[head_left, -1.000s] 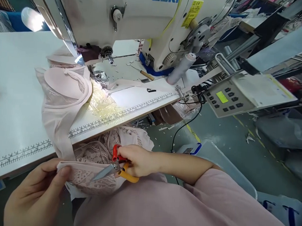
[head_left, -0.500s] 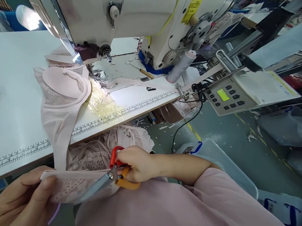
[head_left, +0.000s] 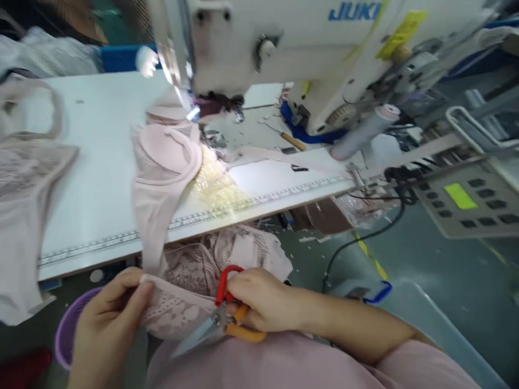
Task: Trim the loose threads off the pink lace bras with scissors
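My left hand (head_left: 116, 314) pinches the upper edge of a pale pink lace bra (head_left: 172, 308) between thumb and fingers. My right hand (head_left: 259, 297) is closed around a pair of scissors (head_left: 204, 332) with one red and one orange handle. The blades point down and left, lying in front of the lace, and I cannot tell whether they touch it. Part of the bra, with a moulded cup (head_left: 169, 147), lies on the white sewing table under the machine head. More lace fabric (head_left: 248, 251) hangs below the table edge, behind my right hand.
A sewing machine (head_left: 305, 36) stands over the white table (head_left: 102, 153), which has a ruler strip along its front edge. A thread cone (head_left: 365, 133), a wooden-handled awl (head_left: 291, 140) and a control panel (head_left: 470, 198) are to the right. A purple basket (head_left: 70, 329) sits below left; other bras (head_left: 13, 206) lie left.
The view has swung left, bringing the purple basket and the bras at left into sight. Both hands keep their hold on the lace and the scissors.
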The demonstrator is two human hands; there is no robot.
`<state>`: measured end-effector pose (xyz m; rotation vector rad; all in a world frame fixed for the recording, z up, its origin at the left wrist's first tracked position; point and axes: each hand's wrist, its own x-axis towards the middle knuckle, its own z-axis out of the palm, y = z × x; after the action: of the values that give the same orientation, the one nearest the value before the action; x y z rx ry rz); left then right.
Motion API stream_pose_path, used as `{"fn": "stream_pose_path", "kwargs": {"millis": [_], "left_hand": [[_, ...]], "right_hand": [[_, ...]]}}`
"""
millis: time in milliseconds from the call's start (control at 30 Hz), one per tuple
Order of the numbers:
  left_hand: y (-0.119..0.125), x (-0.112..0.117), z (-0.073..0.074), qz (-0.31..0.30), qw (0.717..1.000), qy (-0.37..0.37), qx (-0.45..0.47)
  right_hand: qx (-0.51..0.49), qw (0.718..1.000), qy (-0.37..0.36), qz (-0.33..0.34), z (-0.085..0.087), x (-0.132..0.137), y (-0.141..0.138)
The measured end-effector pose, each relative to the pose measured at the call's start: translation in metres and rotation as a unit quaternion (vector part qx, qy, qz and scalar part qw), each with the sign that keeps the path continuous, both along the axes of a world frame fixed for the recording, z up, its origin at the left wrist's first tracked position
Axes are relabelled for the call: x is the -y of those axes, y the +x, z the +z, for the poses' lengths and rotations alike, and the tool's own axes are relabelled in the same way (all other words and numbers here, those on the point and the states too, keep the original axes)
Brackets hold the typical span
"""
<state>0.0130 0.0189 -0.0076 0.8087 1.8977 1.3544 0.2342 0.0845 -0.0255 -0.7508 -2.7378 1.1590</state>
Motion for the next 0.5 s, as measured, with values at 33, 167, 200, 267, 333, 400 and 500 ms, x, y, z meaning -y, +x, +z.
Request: {"fn": "stream_pose_path", "kwargs": {"millis": [33, 167, 200, 267, 333, 400, 500], "left_hand": [[-0.001, -0.001, -0.001, -0.028, 0.999, 0.006, 0.021], [0.0, -0.007, 0.003, -0.034, 0.999, 0.034, 0.022], [0.001, -0.008, 0.004, -0.032, 0.999, 0.037, 0.018], [0.002, -0.008, 0.006, -0.028, 0.999, 0.036, 0.015], [-0.001, -0.006, 0.006, -0.027, 0.999, 0.026, 0.025], [-0.007, -0.002, 0.002, -0.003, 0.999, 0.008, 0.041], [-0.02, 0.002, -0.007, 0.095, 0.995, -0.025, 0.022]], "right_hand": [[0.003, 1.0, 0.0, 0.001, -0.001, 0.001, 0.0], [0.014, 1.0, -0.005, -0.009, -0.007, 0.002, 0.0], [0.014, 1.0, -0.007, -0.013, -0.009, 0.002, 0.0], [0.013, 1.0, -0.011, -0.018, -0.009, 0.001, 0.001], [0.009, 1.0, -0.013, -0.015, -0.007, -0.002, 0.003], [0.01, 1.0, -0.014, -0.008, -0.004, -0.005, 0.009], [0.016, 1.0, 0.01, -0.006, -0.003, -0.01, 0.023]]}}
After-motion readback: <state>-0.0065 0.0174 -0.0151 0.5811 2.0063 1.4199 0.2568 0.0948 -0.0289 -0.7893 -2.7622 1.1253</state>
